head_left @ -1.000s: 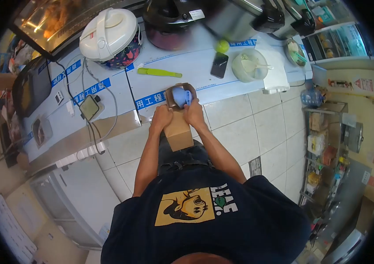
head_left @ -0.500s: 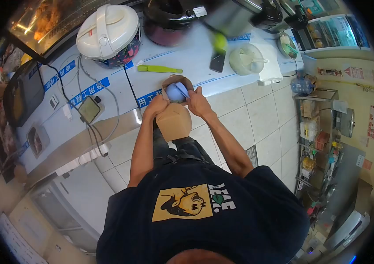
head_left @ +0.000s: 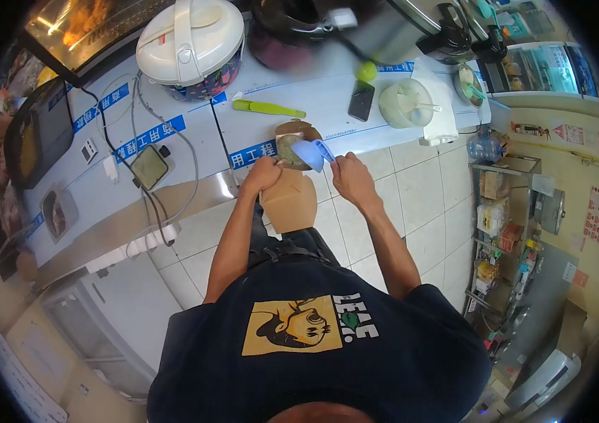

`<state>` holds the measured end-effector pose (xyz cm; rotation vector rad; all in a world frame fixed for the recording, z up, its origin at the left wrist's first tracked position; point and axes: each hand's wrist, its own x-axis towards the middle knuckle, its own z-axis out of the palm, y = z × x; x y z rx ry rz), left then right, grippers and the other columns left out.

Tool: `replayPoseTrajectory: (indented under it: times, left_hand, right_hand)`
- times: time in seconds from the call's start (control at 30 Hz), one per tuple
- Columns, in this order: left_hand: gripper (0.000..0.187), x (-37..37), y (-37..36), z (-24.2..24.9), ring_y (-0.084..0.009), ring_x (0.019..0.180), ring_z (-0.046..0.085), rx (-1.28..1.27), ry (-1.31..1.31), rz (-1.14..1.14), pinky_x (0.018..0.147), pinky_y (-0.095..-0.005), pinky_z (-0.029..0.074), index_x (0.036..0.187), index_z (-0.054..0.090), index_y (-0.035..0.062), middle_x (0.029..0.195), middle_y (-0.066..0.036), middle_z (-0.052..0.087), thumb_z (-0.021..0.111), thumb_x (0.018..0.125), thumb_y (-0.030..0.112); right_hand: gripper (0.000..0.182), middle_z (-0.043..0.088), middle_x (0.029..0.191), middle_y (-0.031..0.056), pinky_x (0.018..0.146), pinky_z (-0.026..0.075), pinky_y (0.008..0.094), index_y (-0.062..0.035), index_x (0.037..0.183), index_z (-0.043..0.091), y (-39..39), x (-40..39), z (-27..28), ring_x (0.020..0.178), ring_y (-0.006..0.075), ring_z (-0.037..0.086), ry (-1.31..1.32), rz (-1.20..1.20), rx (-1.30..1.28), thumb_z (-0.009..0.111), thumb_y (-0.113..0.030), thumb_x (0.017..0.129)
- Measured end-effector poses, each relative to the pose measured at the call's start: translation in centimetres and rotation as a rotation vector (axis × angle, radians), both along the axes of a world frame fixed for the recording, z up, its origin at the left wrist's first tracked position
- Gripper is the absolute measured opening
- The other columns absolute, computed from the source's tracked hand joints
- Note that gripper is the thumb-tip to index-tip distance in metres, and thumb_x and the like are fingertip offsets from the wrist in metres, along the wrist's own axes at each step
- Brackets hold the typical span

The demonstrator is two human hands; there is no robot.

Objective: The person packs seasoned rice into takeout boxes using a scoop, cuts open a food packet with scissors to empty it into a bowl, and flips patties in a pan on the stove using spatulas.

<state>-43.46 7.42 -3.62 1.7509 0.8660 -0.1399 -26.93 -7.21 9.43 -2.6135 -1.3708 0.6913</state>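
risk: brown takeout box [head_left: 292, 197] hangs off the counter edge [head_left: 193, 197], could tip | left hand [head_left: 263, 174] fingers clamp its rim | right hand [head_left: 351, 176] pinches blue scoop [head_left: 311, 153] just above box (spill-prone)

Left hand [head_left: 263, 174] grips brown box [head_left: 289, 189]; right hand [head_left: 352, 180] holds blue scoop [head_left: 311, 153].

A small commercial food kitchen or takeaway shop, seen from above. A long white counter [head_left: 299, 106] carries several large rice cookers [head_left: 190, 46], a lit glass display case of fried food [head_left: 81, 25], and blue labels with Chinese characters. The floor is pale tile. Wire shelving [head_left: 507, 211] at the right holds packaged supplies, with printed notices on the wall beside it.
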Motion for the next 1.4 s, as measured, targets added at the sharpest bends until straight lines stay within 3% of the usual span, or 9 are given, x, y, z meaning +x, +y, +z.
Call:
replayPoseTrajectory:
  times: [0.27,0.33,0.77,0.9,0.97,1.07,1.13,1.27,1.4]
  left_hand:
    - [0.04,0.5,-0.9,-1.1,-0.0443,0.081,0.062,0.118,-0.034,0.101,0.075,-0.0465,0.047,0.085,0.064,-0.0093,0.086,-0.032,0.061,0.049,0.091,0.027]
    - [0.039,0.6,-0.9,-0.7,-0.0459,0.084,0.061,0.1,-0.012,0.066,0.076,-0.0473,0.047,0.084,0.064,-0.01,0.087,-0.033,0.061,0.05,0.091,0.026]
    - [0.036,1.4,0.8,0.3,-0.0458,0.095,0.06,0.085,0.075,-0.029,0.086,-0.0474,0.047,0.09,0.065,-0.0101,0.096,-0.034,0.061,0.051,0.088,0.023]
    - [0.044,0.0,0.3,2.3,-0.0442,0.087,0.062,0.011,0.054,-0.078,0.079,-0.0469,0.048,0.086,0.067,-0.007,0.089,-0.031,0.063,0.053,0.09,0.034]
    - [0.048,-1.2,-0.1,3.2,-0.0425,0.082,0.064,0.018,0.085,-0.12,0.076,-0.0457,0.048,0.085,0.068,-0.0062,0.085,-0.029,0.064,0.054,0.09,0.039]
    - [0.05,-4.2,0.0,7.0,-0.0305,0.061,0.061,-0.086,0.035,-0.048,0.063,-0.0389,0.047,0.076,0.065,-0.0057,0.066,-0.021,0.062,0.06,0.087,0.042]
    - [0.046,-6.5,0.3,8.8,-0.0182,0.051,0.049,-0.089,-0.037,0.097,0.054,-0.0319,0.041,0.066,0.059,-0.0046,0.055,-0.012,0.054,0.068,0.084,0.037]
    - [0.041,-9.7,1.7,11.2,-0.0141,0.046,0.038,0.063,-0.163,0.316,0.047,-0.03,0.035,0.06,0.051,-0.0013,0.048,-0.006,0.043,0.073,0.081,0.027]
    - [0.022,-9.7,2.7,11.6,-0.0206,0.061,0.048,0.52,-0.26,0.14,0.07,-0.0348,0.039,0.076,0.055,0.0037,0.063,-0.006,0.051,0.069,0.082,0.019]
  right_hand:
    - [0.027,0.062,0.096,0.0267,0.074,0.055,0.0476,0.0054,0.092,0.066,4.4,0.2,-0.7,0.085,0.0417,0.066,-0.092,0.26,-0.303,0.052,-0.017,0.086]
    - [0.024,0.062,0.087,0.0268,0.071,0.055,0.0475,0.0055,0.081,0.064,5.1,-0.6,-0.9,0.077,0.0415,0.065,-0.112,0.22,-0.232,0.049,-0.013,0.081]
    - [0.033,0.064,0.091,0.0285,0.075,0.052,0.0479,0.0023,0.09,0.068,4.6,2.8,-2.2,0.086,0.0416,0.064,0.016,0.194,-0.284,0.051,-0.027,0.091]
    - [0.037,0.067,0.086,0.0241,0.068,0.052,0.0446,0.0039,0.082,0.067,2.7,5.9,3.9,0.076,0.035,0.067,0.248,-0.01,-0.311,0.053,-0.03,0.089]
    - [0.039,0.062,0.07,0.0118,0.054,0.048,0.0331,0.0034,0.081,0.065,0.6,6.4,5.2,0.057,0.0192,0.061,0.577,-0.241,-0.166,0.052,-0.031,0.093]
    - [0.037,0.05,0.062,0.0016,0.046,0.039,0.0236,0.0028,0.089,0.063,-3.3,5.6,2.9,0.05,0.0078,0.048,0.825,-0.53,0.133,0.049,-0.031,0.096]
    - [0.038,0.049,0.068,0.0011,0.046,0.038,0.0225,0.0043,0.097,0.061,-5.3,4.3,1.5,0.05,0.0079,0.045,1.02,-0.621,0.238,0.047,-0.031,0.098]
    - [0.039,0.047,0.069,0.0003,0.046,0.037,0.0227,0.0064,0.107,0.057,-7.9,2.2,-1.9,0.053,0.0084,0.047,1.396,-0.905,0.532,0.043,-0.029,0.101]
    - [0.038,0.046,0.072,0.0008,0.048,0.04,0.023,0.0068,0.109,0.056,-7.2,1.5,-3.8,0.054,0.0101,0.048,1.418,-1.032,0.739,0.047,-0.028,0.099]
